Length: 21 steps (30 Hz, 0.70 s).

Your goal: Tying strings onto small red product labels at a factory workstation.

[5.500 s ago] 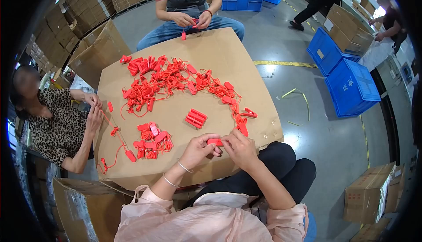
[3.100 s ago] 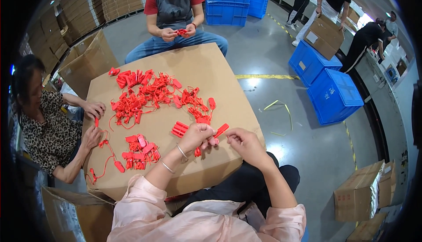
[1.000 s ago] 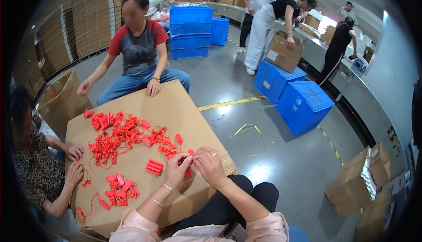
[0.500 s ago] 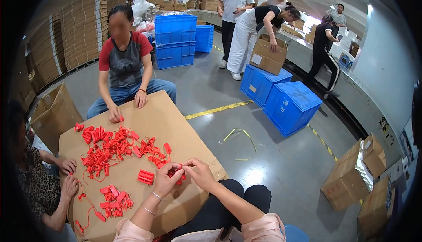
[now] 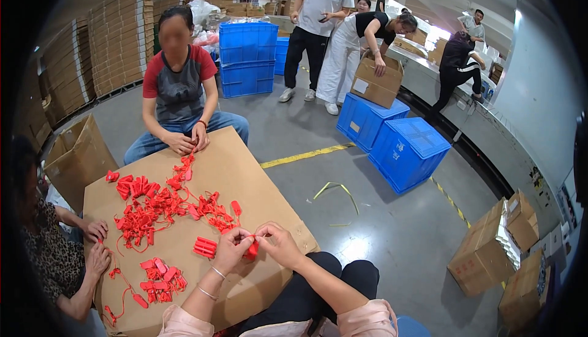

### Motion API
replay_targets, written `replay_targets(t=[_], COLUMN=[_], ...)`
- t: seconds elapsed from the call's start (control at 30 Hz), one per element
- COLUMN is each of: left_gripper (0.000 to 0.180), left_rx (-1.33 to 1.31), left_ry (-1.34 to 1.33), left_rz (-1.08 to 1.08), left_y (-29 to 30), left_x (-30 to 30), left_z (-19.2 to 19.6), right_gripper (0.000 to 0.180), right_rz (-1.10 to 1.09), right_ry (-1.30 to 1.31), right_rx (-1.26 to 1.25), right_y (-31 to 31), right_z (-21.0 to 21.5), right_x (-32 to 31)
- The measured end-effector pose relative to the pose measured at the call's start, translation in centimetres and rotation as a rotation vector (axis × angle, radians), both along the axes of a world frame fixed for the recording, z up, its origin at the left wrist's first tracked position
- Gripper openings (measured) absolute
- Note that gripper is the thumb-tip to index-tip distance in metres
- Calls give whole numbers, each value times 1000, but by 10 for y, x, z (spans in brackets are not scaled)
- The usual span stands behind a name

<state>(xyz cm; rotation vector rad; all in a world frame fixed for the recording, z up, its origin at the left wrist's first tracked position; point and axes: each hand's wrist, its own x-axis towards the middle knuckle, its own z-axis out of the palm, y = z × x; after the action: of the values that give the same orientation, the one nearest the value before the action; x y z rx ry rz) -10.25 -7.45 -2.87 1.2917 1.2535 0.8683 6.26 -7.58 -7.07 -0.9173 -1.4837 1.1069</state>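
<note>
Over the near right part of a cardboard-topped table [image 5: 245, 294], my left hand [image 5: 231, 251] and my right hand [image 5: 278, 246] are close together, fingertips pinched. A bit of red cord [image 5: 253, 237] runs between them, with a red plastic piece [image 5: 252, 251] just below, partly hidden by my fingers. Left of my left hand lies a neat stack of red plastic bars [image 5: 204, 247]. Beyond it spreads a tangled heap of red corded pieces [image 5: 150, 211], one flat red tab [image 5: 236, 207] standing out near my fingers. A smaller bunch [image 5: 163, 280] lies nearer on the left.
Across the table a seated person [image 5: 180, 92] handles red cords; at the left edge, another person's hands [image 5: 96, 248] hold a cord. Blue crates [image 5: 407, 153] stand on the floor beyond, cartons [image 5: 484, 248] at right. Several people are around the conveyor [image 5: 471, 101].
My hands stay nearly in place, the cord now more visible between them. The person opposite has brought both hands together and drawn red cords toward the far edge. People behind have shifted.
</note>
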Motion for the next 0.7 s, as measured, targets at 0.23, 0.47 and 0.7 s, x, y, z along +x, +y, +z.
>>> replay_targets(t=[0.23,0.47,0.7], left_gripper=[6,5,16], left_rx=[24,-5,-136], left_ry=[-6,-40,-45], left_rz=[60,-55,-132], left_y=[-3,-2,9], left_x=[3,2,6], left_z=[-10,-6,9], right_gripper=[12,13,9], right_rz=[-58,1,15], right_ry=[-24,0,35], right_rx=[92,-2,-121], right_y=[-6,-3,0], right_z=[10,2,18], right_x=[0,10,14])
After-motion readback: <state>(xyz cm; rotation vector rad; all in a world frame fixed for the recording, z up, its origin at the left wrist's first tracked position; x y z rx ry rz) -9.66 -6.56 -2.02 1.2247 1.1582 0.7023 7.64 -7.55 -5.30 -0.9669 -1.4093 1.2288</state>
